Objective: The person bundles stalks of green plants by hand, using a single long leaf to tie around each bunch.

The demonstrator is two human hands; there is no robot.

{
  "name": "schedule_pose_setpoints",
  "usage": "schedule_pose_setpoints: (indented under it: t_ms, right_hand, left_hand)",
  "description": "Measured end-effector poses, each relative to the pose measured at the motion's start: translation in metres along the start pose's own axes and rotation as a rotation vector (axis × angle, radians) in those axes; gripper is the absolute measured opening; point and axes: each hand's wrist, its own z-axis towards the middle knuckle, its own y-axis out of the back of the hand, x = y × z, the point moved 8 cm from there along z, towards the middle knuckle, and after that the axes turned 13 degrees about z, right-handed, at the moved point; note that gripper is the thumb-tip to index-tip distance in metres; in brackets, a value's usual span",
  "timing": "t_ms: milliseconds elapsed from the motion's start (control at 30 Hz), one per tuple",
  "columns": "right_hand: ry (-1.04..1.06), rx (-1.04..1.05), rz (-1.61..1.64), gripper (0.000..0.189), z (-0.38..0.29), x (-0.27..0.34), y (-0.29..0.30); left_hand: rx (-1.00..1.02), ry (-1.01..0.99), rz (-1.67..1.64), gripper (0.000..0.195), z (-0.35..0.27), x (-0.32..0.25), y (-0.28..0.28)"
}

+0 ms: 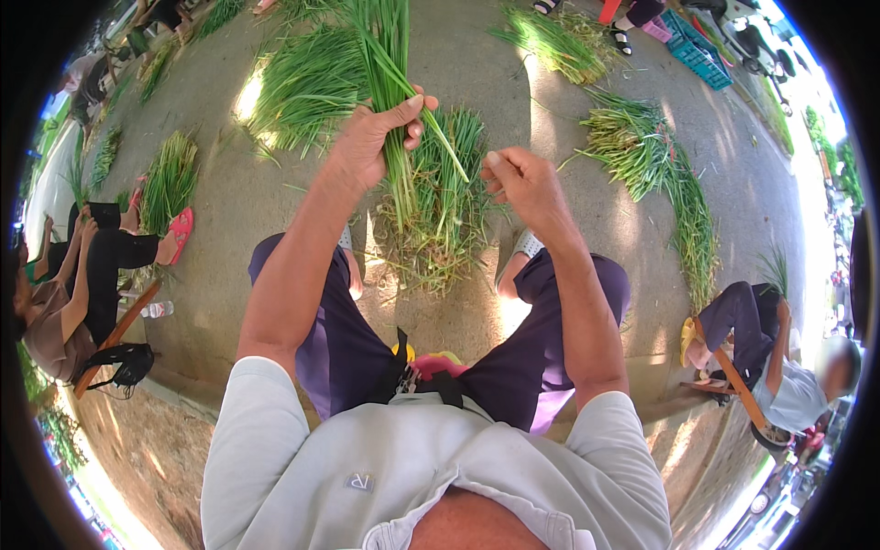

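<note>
My left hand grips a bunch of long green leafy stalks, their pale root ends pointing down towards me. One stalk slants out of the bunch to the right, its pale end near my right hand. The fingers of my right hand are curled, thumb near the forefinger; whether a thin piece is between them I cannot tell. Below both hands, a heap of stalks with tangled, straw-coloured trimmings lies on the pavement between my feet. A larger pile of green stalks lies just beyond my left hand.
More bundles lie at the right and upper right. A teal plastic crate stands at the far right. A person in pink sandals sits at left near a plastic bottle; another person sits at right on a wooden bench.
</note>
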Motion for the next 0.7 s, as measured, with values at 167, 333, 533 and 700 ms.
schedule_pose_setpoints:
  t_ms: [167, 333, 533, 700]
  right_hand:
    - [-0.147, 0.179, 0.463, 0.038, -0.006, 0.011, -0.031]
    - [-0.152, 0.245, 0.565, 0.031, -0.005, 0.014, -0.043]
    - [0.108, 0.036, 0.354, 0.015, 0.007, 0.016, -0.032]
    - [0.285, -0.053, 0.110, 0.017, 0.000, 0.035, -0.030]
  left_hand:
    - [0.044, 0.010, 0.007, 0.023, -0.003, 0.003, -0.013]
    - [0.055, 0.013, 0.034, 0.025, -0.003, 0.004, -0.018]
    - [0.079, -0.022, 0.030, 0.033, -0.002, 0.001, -0.022]
    - [0.056, 0.010, 0.059, 0.033, -0.004, 0.002, -0.021]
